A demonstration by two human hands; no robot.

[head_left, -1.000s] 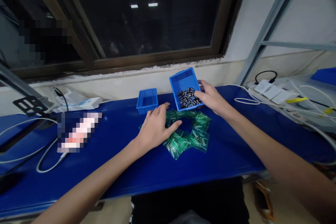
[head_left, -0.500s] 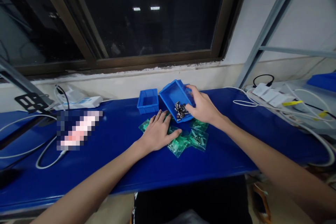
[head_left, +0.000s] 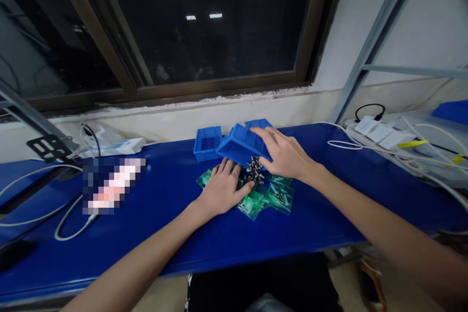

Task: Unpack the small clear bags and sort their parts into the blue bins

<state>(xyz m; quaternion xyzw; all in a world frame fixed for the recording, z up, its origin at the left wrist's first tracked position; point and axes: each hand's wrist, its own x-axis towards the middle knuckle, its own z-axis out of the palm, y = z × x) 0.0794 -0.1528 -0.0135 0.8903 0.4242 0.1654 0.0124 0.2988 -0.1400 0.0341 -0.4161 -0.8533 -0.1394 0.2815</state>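
Blue bin point(head_left: 237, 144), tipped, under the right hand point(head_left: 287, 153)

The right hand spreads wide over the bin's upper side, holding it tilted near the back edge of the table point(head_left: 226, 243), mouth down over dark metal parts point(head_left: 255, 171) heaped on green plastic bags point(head_left: 281, 200). The left hand point(head_left: 221, 192) lies open and flat on the bags. A second bin point(head_left: 207, 144) stands upright just beside, at the back edge.

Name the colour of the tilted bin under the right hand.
The tilted bin is bright blue, shown best in the head view.
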